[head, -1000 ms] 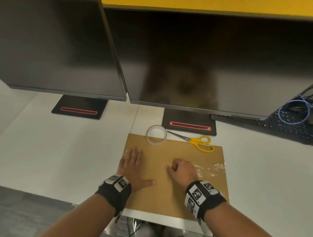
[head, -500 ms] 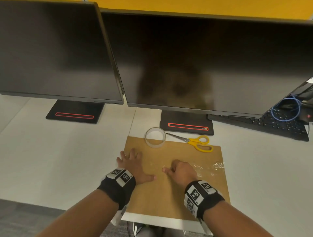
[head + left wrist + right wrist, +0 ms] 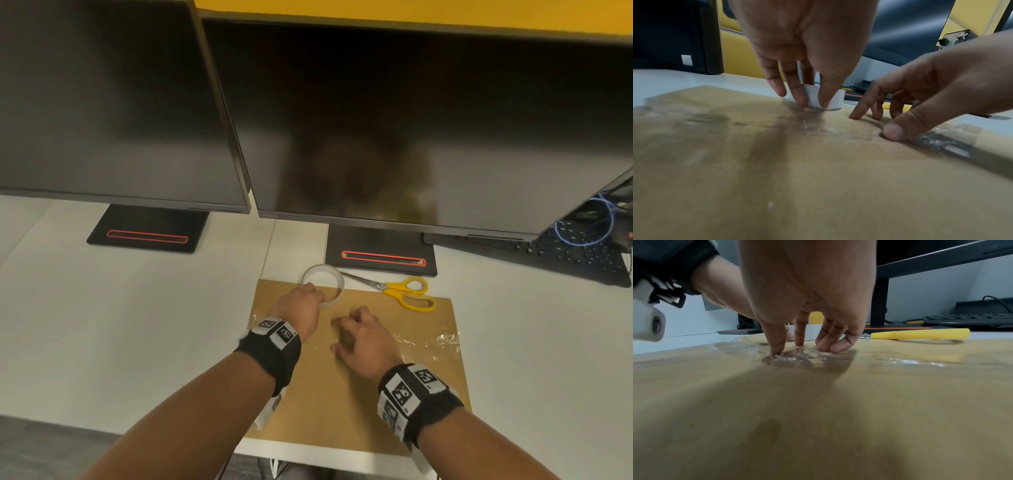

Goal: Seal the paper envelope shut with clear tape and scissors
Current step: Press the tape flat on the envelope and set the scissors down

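Envelope [image 3: 346, 407] flat on near desk. My left hand [image 3: 301, 310] pinches tape roll [image 3: 328, 278] at its far edge; right hand [image 3: 368, 344] fingertips press laid tape, anchoring it. Scissors [image 3: 402, 291] far right.

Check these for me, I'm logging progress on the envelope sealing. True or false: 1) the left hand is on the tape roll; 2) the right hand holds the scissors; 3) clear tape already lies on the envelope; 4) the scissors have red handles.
1) True: the left hand pinches the tape roll.
2) False: the right hand presses its fingertips on the envelope; the scissors lie untouched.
3) True: a wrinkled strip of clear tape crosses it.
4) False: they are yellow.
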Available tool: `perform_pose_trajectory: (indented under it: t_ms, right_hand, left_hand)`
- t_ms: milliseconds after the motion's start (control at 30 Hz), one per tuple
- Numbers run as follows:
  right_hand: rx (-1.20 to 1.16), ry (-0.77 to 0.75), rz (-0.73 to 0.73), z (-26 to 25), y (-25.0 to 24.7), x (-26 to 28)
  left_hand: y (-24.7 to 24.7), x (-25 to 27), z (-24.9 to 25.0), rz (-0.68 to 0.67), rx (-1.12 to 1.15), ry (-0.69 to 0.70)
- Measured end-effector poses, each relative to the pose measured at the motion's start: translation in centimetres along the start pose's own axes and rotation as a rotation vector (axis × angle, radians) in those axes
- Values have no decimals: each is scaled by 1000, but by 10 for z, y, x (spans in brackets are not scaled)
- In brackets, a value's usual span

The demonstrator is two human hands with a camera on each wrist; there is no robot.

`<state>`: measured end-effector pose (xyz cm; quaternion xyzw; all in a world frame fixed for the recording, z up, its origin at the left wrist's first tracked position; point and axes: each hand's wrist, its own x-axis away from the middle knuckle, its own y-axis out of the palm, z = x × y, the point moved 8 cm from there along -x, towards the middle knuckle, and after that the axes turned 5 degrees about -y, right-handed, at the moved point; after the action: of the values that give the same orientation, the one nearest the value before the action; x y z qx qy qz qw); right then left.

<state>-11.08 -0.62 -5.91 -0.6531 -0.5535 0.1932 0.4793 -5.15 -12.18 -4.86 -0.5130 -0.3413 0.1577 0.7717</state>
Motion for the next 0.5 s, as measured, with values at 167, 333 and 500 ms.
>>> perform_pose_trajectory:
  t_ms: [167,333,500]
  right_hand:
    - [-30,29,-14,1,-1,-2]
    - [-4,3,-27,-14,-4,-5]
    - [80,-291,21,-72,1,-14]
  left_hand:
    - [-13,16,-29,64,125,-86]
    - [-29,47,-80,92,170,-272]
    - [-26,79,-118,102,120,-397]
